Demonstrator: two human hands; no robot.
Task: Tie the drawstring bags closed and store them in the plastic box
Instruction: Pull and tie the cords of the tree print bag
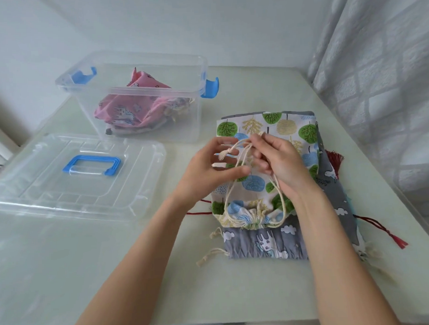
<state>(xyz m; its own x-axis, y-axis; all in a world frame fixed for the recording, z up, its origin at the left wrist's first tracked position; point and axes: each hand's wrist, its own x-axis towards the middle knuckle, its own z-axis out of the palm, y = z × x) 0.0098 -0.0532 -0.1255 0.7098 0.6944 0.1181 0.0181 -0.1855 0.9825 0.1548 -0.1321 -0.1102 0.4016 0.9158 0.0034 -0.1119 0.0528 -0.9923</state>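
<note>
item: cream cotton drawstring bag printed with green and blue trees (268, 129), lying flat on the pale green tabletop (261, 289), its mouth gathered tight at the near edge; its cream cotton cord (228, 198) rises in two long loops from the gathered mouth up to the hands. left hand (208, 167): over the bag, fingers spread and slightly bent, the knotted cord end lying across the fingers; whether it pinches the cord cannot be told. right hand (279, 160): just beside the left, fingers curled round the cord strands, holding them lifted above the bag. beneath the tree bag: a grey fabric drawstring bag with white rabbits and clouds (262, 243), its frayed cream cords trailing off the near left corner; at the right of the stack another grey printed bag (335, 182), partly covered, with dark red tasselled cords (391, 234) running out toward the table's right edge. far left of the stack: a clear plastic storage box with blue side latches (192, 109), open-topped, containing a crumpled pink printed drawstring bag (133, 109). near the box, closer to the person: the box's clear plastic lid with a blue handle (39, 188), lying flat on the table, apart from the box. backdrop: a white patterned curtain (375, 71) along the right, a plain pale wall (155, 23) behind.
</note>
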